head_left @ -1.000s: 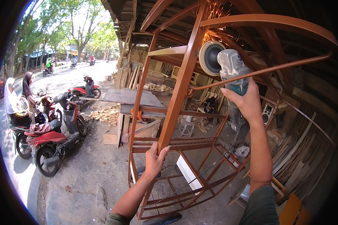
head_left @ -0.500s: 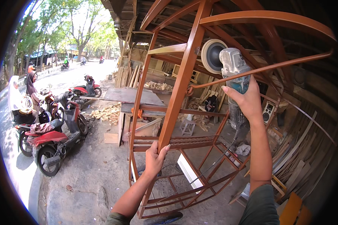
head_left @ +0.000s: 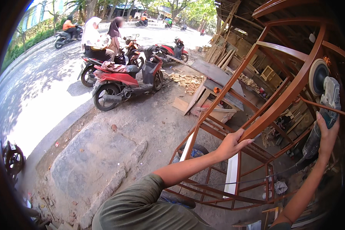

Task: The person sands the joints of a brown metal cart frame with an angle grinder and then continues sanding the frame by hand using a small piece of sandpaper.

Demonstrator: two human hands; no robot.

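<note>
Compared with the earlier frame, the view has swung left and downward: the street and parked motorbikes now fill the upper left, and the orange-brown metal frame (head_left: pixel 280 103) has shifted to the right side of the picture. Both hands keep their grips through this change.

Left hand (head_left: pixel 234 143): fingers curled around a slanted bar of the metal frame, thumb side toward the camera, clamped on the bar at the point where it meets a lower cross member. The forearm enters from the lower centre, in an olive-green sleeve (head_left: pixel 142 207).

Right hand (head_left: pixel 327 134): wrapped around the dark body of the angle grinder (head_left: pixel 326 103), held at the far right edge. The grinder's grey head points upward, and its round disc (head_left: pixel 317 76) lies against the curved upper bar of the frame. A few sparks show just above the disc. The grinder's cable (head_left: pixel 257 180) runs down and left across the lower part of the frame.

The two hands are well apart, one on each side of the slanted bar.

Surroundings: the frame stands on bare ground beneath a roofed workshop. A white strip (head_left: pixel 232 174) sits upright inside the frame's lower section. A red motorbike (head_left: pixel 122 82) is parked on the concrete apron, with further motorbikes and two people behind it. Wood offcuts (head_left: pixel 188 80) lie near a leaning board (head_left: pixel 214 74).
</note>
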